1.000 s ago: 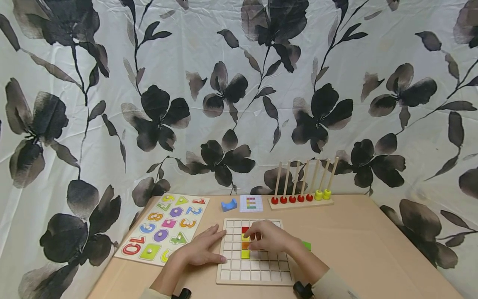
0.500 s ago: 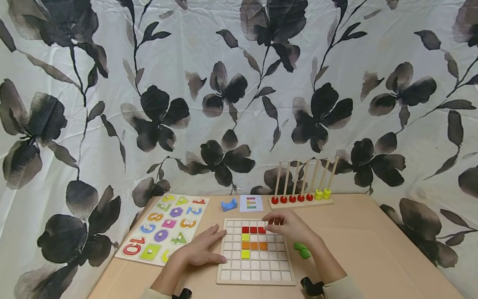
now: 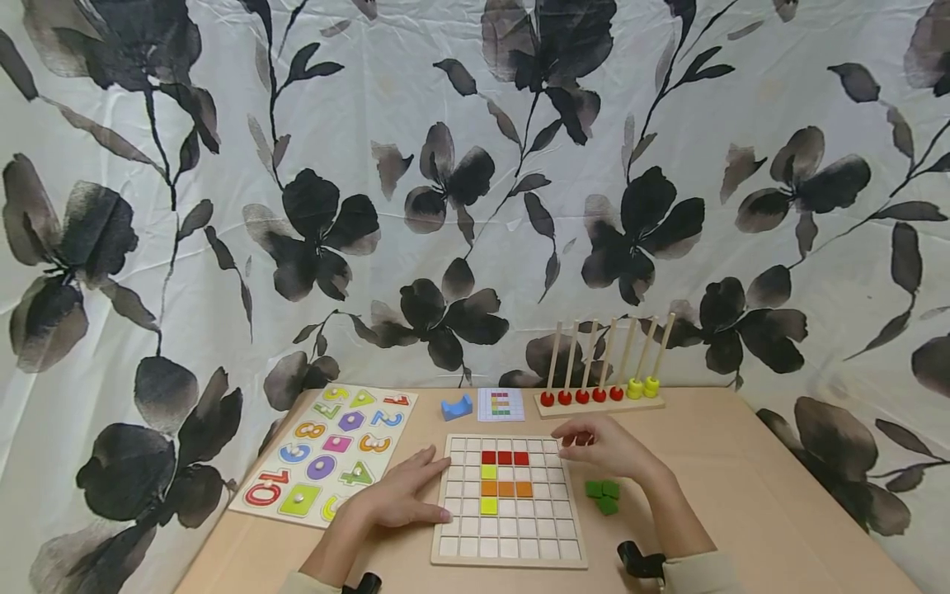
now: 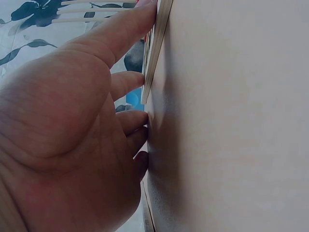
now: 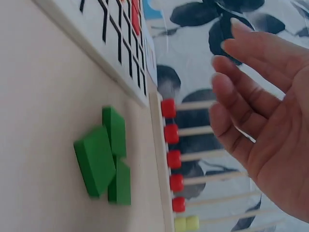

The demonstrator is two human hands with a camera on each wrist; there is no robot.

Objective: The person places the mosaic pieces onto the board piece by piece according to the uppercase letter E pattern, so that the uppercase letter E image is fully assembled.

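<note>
My left hand (image 3: 401,491) lies along the left side of a wooden grid board (image 3: 508,564), fingers extended, with fingertips and thumb at its edge. In the left wrist view the thumb and a finger reach the board's rim (image 4: 159,48). On the grid sit a row of red tiles (image 3: 505,458), a row of orange tiles (image 3: 506,488), an upper yellow tile (image 3: 488,472) and a lower yellow tile (image 3: 488,505). My right hand (image 3: 612,447) hovers by the board's upper right corner, fingers loosely bent, holding nothing. Below it lie three green blocks (image 5: 96,162), right of the board.
Behind the board lie a printed pattern card (image 3: 500,404) and a blue curved piece (image 3: 456,407). A peg rack (image 3: 601,406) with red and yellow beads stands at the back right. Left of my left hand lies a number-and-shape puzzle board (image 3: 282,510). A floral cloth (image 3: 475,346) hangs behind the table.
My right hand has moved off the tiles to the right, past the board's edge, uncovering the red and orange rows and the green blocks. My left hand has stayed in place.
</note>
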